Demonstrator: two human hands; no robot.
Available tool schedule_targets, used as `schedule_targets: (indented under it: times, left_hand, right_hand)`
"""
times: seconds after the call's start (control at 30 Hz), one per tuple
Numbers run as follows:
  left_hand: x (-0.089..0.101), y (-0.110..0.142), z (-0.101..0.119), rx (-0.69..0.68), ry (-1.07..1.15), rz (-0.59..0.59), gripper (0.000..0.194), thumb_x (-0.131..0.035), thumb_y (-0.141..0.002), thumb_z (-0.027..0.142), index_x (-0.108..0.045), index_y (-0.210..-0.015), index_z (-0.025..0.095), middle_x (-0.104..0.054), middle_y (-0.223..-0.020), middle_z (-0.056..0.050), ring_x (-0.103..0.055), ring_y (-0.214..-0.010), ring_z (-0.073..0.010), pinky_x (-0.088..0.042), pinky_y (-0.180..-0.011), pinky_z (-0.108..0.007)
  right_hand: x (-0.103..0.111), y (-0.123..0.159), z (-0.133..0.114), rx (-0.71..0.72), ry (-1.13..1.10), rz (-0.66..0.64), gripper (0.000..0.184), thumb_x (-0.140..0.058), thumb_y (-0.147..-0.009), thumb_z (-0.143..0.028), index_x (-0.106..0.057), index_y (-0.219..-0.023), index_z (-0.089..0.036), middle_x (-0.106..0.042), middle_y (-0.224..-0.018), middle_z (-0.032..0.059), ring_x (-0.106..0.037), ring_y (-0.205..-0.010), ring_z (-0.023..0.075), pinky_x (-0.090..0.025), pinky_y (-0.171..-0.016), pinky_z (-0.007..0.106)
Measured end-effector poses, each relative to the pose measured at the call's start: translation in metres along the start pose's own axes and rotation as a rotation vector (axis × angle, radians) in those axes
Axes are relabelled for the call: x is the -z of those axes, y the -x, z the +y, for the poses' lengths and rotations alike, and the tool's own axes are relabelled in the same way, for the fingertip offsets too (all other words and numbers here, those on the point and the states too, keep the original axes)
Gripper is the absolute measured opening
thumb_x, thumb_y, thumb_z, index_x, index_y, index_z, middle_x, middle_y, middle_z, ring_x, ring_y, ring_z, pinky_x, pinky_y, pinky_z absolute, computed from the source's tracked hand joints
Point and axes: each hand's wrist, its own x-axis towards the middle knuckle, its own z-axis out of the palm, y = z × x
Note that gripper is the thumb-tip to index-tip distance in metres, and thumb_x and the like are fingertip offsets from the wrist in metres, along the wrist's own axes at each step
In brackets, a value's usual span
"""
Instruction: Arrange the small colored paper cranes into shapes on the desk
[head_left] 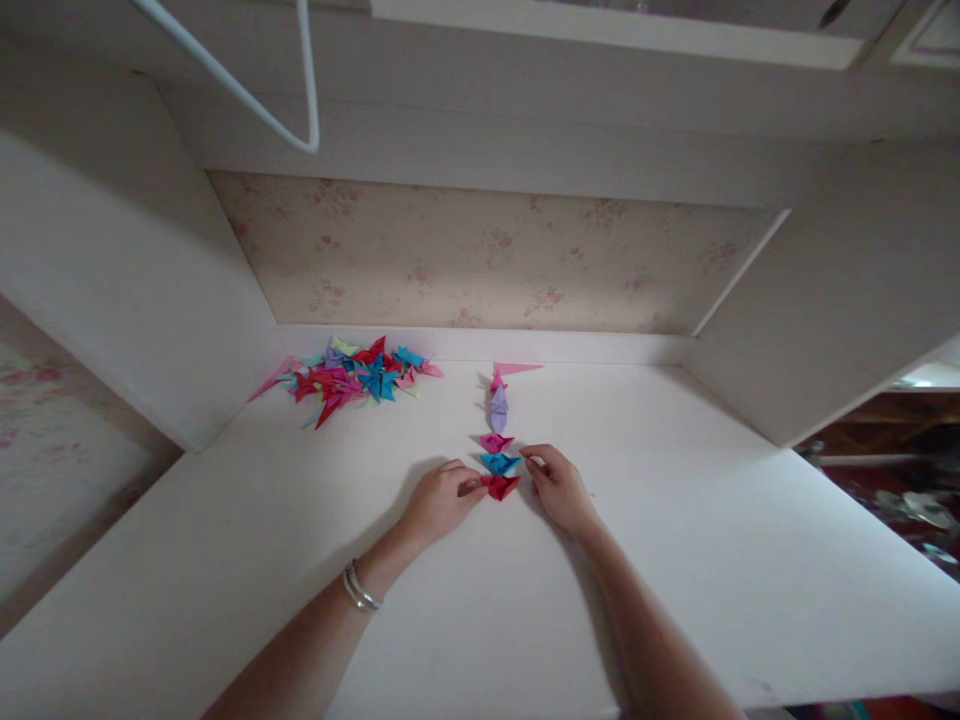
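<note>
A row of folded-paper pieces, which look like origami cranes, runs away from me along the middle of the white tabletop. Nearest is a red origami crane point(500, 487); my left hand point(444, 500) pinches its left tip between thumb and fingers. Just behind it lies a blue origami crane point(499, 463), its right tip at the pinched fingertips of my right hand point(559, 487). Farther back come a magenta one point(496, 442), a lilac one point(499, 408) and a pink one point(510, 370) with a long point toward the right.
A heap of many-coloured origami cranes point(352, 378) lies at the back left of the white table point(300, 600). White side panels point(127, 230) and a flowered back wall point(480, 255) enclose it. A white cable point(247, 100) hangs at the upper left.
</note>
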Motion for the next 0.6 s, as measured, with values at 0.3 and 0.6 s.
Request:
schedule_targets:
  times: [0.3,0.6]
  left_hand:
    - [0.007,0.003,-0.007,0.058,0.117,-0.051,0.018,-0.061,-0.082,0.029,-0.072,-0.095,0.021,-0.066,-0.089,-0.002,-0.06,-0.069,-0.0101,-0.048,-0.066,-0.019]
    - [0.078,-0.042,-0.059,0.135,-0.413,0.031,0.027,-0.048,-0.088,0.029,-0.07,-0.098,0.019,-0.069,-0.101,-0.006,-0.064,-0.087,-0.0171,-0.049,-0.081,-0.027]
  right_hand:
    - [0.001,0.002,-0.001,-0.046,-0.05,0.056,0.027,-0.045,-0.089,-0.036,-0.064,-0.099,-0.02,-0.067,-0.095,0.0059,-0.055,-0.052,0.0113,-0.045,-0.057,0.027]
    - [0.001,0.002,0.001,-0.193,-0.145,0.203,0.035,-0.052,-0.084,-0.048,-0.068,-0.096,-0.018,-0.06,-0.059,-0.0001,-0.052,-0.049,0.0147,-0.039,-0.049,0.026]
